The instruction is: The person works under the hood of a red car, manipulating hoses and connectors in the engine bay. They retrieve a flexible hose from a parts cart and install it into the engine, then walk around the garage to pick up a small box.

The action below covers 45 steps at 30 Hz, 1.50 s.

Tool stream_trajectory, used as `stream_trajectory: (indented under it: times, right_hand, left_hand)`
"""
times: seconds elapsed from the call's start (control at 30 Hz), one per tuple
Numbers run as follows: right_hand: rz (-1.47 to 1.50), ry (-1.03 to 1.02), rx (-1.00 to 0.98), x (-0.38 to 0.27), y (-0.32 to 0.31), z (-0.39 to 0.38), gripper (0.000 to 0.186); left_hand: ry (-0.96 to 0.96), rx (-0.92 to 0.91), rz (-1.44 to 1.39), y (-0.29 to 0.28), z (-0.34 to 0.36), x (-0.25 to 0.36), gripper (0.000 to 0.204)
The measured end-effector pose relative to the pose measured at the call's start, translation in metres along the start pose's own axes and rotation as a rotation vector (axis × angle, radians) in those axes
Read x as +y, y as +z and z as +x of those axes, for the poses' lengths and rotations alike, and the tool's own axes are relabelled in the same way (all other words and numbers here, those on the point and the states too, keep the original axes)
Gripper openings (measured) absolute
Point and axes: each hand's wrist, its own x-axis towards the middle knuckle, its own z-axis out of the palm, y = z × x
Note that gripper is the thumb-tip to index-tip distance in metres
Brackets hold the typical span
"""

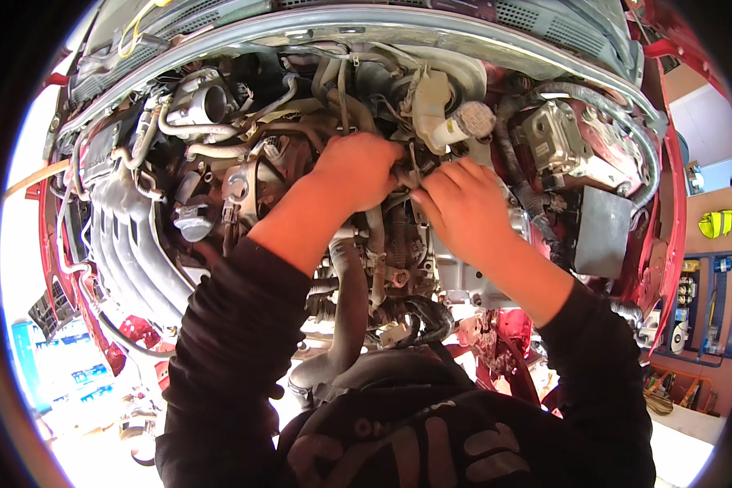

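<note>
Radiator hose [350, 285] in matt rubber, ribbed intake manifold [126, 236] in smooth plastic, sleeves [240, 325] in creased matt cloth, throttle body [193, 99] in metal

From here the engine [244, 187], around ten o'clock, is mottled in dusty greys and tans, and the ribbed manifold [130, 236] at nine is a flat mid-grey. Near one o'clock, the reservoir [433, 93] has yellowed to cream under a pale greyish cap [473, 119]. Bright red bodywork [673, 244] runs down three o'clock; beyond it hangs a fluorescent yellow-green vest [722, 221] on a tan wall [712, 203]. The plate [600, 232] at three is slate grey. At eight o'clock, boxes [89, 374] show blue and white. Down at six, the sweatshirt [398, 423] is black, patterned with faded lettering.
</note>
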Motion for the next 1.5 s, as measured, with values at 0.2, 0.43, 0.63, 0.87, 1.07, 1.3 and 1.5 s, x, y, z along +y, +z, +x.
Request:
stream_trajectory:
  times: [0.2,0.43,0.63,0.87,1.07,1.3,1.5]
  right_hand:
    - [0.051,0.162,0.012,0.003,0.029,0.013,0.022]
    - [0.142,0.138,-0.006,0.016,-0.001,-0.025,0.014]
    - [0.148,0.177,-0.038,0.012,-0.003,-0.039,0.012]
    - [0.189,0.216,0.052,0.017,-0.004,-0.025,0.013]
    - [0.192,0.359,0.053,0.035,0.008,-0.003,0.016]
    - [0.274,0.245,0.056,0.037,0.013,-0.001,0.017]
    - [0.417,0.393,-0.015,0.037,0.012,-0.005,0.022]
  left_hand:
    - [0.005,0.317,-0.06,0.031,0.028,-0.021,0.019]
    - [-0.204,0.021,-0.026,0.019,0.044,-0.012,0.026]
    - [-0.264,-0.019,-0.095,0.01,0.046,-0.002,0.031]
    - [-0.092,0.112,0.093,0.024,0.046,0.001,0.029]
    - [0.115,0.176,-0.086,0.037,0.051,-0.008,0.029]
    - [0.101,0.156,-0.153,0.041,0.051,-0.015,0.031]
    - [0.066,0.129,-0.194,0.036,0.05,-0.011,0.033]
